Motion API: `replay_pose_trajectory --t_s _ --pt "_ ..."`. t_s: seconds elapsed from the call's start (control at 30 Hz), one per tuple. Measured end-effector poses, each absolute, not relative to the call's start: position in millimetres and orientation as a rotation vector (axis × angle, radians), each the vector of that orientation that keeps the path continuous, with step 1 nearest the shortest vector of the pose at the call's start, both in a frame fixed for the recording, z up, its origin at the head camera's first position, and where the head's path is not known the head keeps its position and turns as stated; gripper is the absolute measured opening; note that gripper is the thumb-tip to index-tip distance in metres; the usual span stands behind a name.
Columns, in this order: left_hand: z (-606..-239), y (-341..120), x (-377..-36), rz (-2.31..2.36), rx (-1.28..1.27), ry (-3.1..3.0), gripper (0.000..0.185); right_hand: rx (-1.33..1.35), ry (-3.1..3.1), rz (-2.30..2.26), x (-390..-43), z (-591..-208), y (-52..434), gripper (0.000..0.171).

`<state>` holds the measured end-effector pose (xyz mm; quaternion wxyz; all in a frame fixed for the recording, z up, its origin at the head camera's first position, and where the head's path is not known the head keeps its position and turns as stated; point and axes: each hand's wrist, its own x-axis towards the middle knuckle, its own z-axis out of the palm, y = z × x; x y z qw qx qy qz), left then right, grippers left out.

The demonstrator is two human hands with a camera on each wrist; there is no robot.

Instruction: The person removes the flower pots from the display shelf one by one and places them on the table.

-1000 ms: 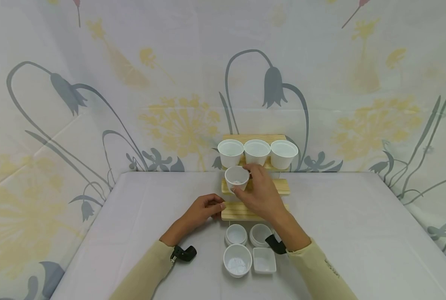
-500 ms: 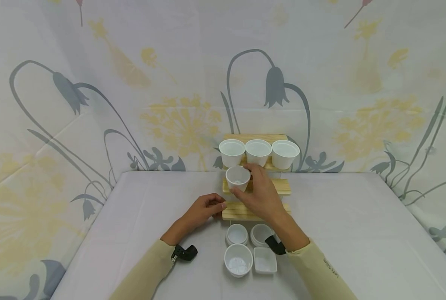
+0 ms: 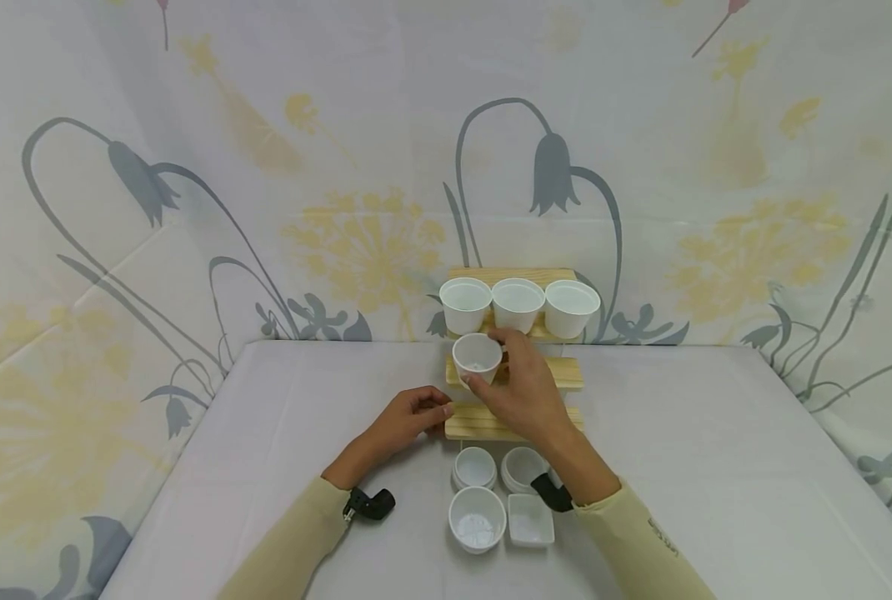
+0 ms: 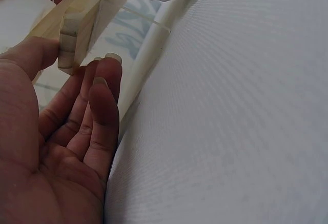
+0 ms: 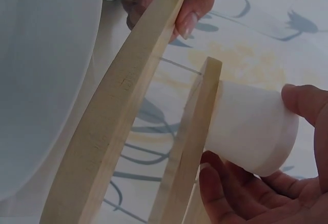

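White cup [image 3: 477, 357], pinched by right hand [image 3: 523, 392]

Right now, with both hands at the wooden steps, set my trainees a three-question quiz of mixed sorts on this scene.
1. True or false: the right hand holds a small white cup at the middle step.
2. How many cups stand on the top step? A two, B three, C four.
3. Fill in: the left hand grips the left end of the ___ step.

Key: 1 true. 2 B, the three cups. 3 lowest.
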<state>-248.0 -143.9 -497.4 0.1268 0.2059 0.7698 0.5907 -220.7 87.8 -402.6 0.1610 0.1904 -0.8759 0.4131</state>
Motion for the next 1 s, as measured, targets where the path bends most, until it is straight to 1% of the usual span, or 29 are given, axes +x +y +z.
replay_pose_trajectory --t_s 0.33,0.7,1.0 --pt "-497.3 -146.1 -247.8 1.711 0.595 2.249 0.028 0.559 -2.499 1.133 -216.7 -403.0 89.5 0.07" --pt "-497.6 -145.4 -248.0 1.701 0.624 2.256 0.024 0.664 -2.441 1.093 -208.5 -405.7 90.3 0.071" --pt "-501.2 -144.5 -249.7 1.712 0.641 2.246 0.024 0.661 -2.464 1.05 -201.7 -406.2 93.5 0.071"
